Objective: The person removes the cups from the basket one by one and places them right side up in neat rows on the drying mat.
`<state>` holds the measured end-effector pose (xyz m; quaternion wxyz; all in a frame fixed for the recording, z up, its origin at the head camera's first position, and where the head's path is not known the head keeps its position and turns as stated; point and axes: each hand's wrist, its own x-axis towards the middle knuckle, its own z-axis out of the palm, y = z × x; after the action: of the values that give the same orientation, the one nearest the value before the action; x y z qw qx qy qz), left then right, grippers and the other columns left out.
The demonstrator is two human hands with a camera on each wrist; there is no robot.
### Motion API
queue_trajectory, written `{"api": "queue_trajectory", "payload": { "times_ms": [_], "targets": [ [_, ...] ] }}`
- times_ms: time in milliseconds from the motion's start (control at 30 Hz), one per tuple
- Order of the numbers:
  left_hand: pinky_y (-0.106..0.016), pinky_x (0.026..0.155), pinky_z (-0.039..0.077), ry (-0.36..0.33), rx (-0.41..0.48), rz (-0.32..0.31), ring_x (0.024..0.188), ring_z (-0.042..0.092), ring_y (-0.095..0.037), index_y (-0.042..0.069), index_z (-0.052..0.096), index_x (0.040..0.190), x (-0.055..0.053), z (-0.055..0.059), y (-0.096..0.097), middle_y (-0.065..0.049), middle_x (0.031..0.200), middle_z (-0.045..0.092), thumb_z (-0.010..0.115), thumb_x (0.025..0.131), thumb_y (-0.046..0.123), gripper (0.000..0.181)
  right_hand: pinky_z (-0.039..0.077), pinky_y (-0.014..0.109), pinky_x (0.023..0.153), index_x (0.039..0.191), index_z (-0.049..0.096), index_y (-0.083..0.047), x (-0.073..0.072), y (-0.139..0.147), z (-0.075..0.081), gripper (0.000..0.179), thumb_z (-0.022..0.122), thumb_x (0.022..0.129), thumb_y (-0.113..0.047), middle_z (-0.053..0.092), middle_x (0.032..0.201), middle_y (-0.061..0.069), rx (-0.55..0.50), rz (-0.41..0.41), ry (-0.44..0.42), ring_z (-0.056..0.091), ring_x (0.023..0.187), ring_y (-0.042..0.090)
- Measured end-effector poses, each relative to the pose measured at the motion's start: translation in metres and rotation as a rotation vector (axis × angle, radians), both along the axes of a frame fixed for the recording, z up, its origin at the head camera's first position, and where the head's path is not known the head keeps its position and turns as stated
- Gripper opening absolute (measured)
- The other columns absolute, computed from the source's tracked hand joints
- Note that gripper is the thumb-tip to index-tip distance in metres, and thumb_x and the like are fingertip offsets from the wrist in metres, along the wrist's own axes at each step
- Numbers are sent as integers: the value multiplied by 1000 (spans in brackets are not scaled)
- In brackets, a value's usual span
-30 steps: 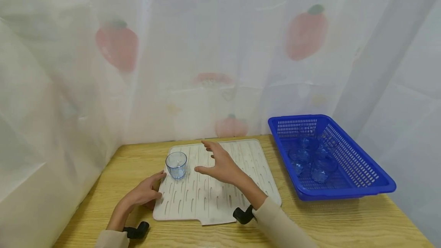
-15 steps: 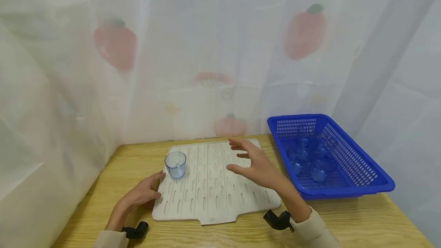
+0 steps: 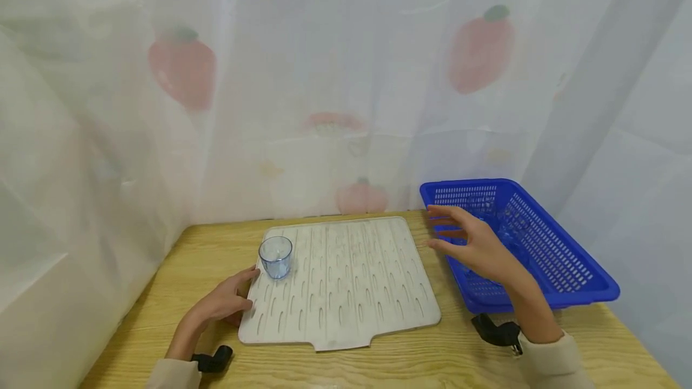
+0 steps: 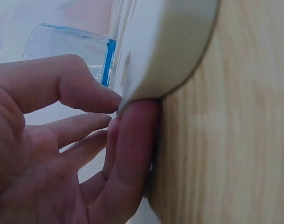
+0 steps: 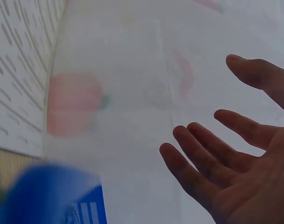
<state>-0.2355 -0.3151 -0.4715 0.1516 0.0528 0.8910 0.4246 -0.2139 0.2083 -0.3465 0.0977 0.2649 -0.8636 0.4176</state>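
Observation:
A pale drying mat point(image 3: 346, 281) with rows of slit-like ridges lies on the wooden table. A clear bluish drinking glass point(image 3: 276, 257) stands upright, mouth up, near its left edge. My left hand point(image 3: 223, 300) grips the mat's left edge; in the left wrist view the thumb point(image 4: 76, 81) meets the rim from above and a fingertip disappears beneath it. My right hand point(image 3: 478, 251) hangs over the left side of a blue plastic basket point(image 3: 586, 293), holding nothing. Its spread fingers point(image 5: 197, 175) show in the right wrist view. Several glasses in the basket are partly hidden behind it.
A light curtain point(image 3: 303, 77) printed with red fruit hangs close behind the table point(image 3: 421, 365) and at its sides. The basket's raised rim stands at the right, beyond a narrow strip of bare wood beside the mat.
My right hand has moved rightward from above the mat to over the basket, fingers spread throughout. My left hand, the mat and the glass on it have stayed in place.

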Motion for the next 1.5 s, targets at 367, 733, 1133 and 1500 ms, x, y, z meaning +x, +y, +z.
{"api": "queue_trajectory", "payload": {
  "times_ms": [367, 733, 1133, 1500],
  "targets": [
    [-42, 57, 58, -4, 5, 0, 79, 64, -25, -6, 32, 158, 0, 0, 0, -31, 169, 14, 67, 81, -3, 85, 52, 16, 92, 154, 45, -8, 0, 66, 9, 60, 67, 101, -27, 52, 153, 19, 102, -138, -103, 57, 129, 36],
    [-42, 55, 57, -8, 5, -1, 71, 63, -25, -5, 32, 158, 0, 0, 0, -32, 169, 14, 67, 81, -3, 85, 48, 68, 98, 157, 35, 2, -5, 101, 2, 71, 63, 103, -33, 42, 156, 33, 171, -243, -202, 44, 137, 54],
    [-42, 56, 57, -13, -14, 7, 66, 61, -24, -4, 33, 158, -1, -1, 0, -31, 168, 16, 67, 81, -2, 84, 39, 76, 101, 156, 28, 12, -12, 120, -13, 81, 63, 102, -37, 28, 156, 45, 238, -278, -350, 30, 139, 64],
    [-42, 55, 57, -9, -16, 3, 64, 60, -24, -5, 33, 157, -1, -1, 0, -32, 168, 17, 67, 81, -2, 83, 49, 69, 93, 153, 34, 12, -19, 131, -30, 79, 66, 99, -35, 31, 151, 48, 289, -223, -431, 34, 134, 67]
  ]
}}
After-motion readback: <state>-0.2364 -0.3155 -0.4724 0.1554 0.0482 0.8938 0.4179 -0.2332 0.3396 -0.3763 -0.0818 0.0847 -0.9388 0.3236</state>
